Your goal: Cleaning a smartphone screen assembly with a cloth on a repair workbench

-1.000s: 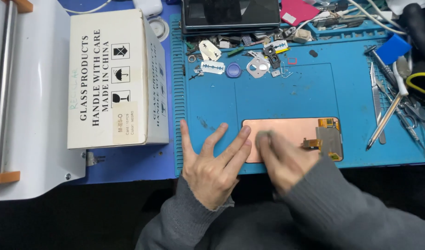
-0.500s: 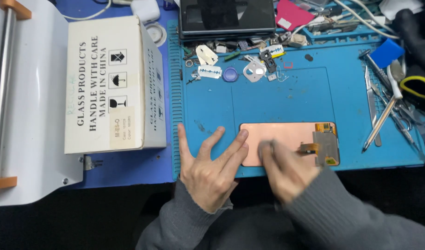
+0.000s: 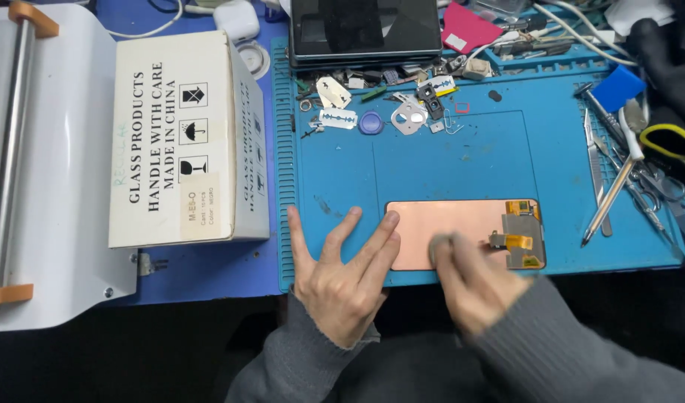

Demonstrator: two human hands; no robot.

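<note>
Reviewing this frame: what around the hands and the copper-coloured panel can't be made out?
- Right hand, head view: motion-blurred, so whether its fingers pinch a cloth or pad is unclear.
- Copper-backed screen panel: lower edge hidden under both hands; left hand covers its left end.
- Small parts on the blue mat: too small to identify.
- Dark device: cut off by the top edge.

Left of your blue work mat lies a white cardboard box; a dark-screened tablet rests at its top edge.

- Bare blue silicone work mat lies open above the copper-backed rectangular phone screen panel.
- White cardboard box blocks the left; metal tweezers and picks crowd the right.
</note>
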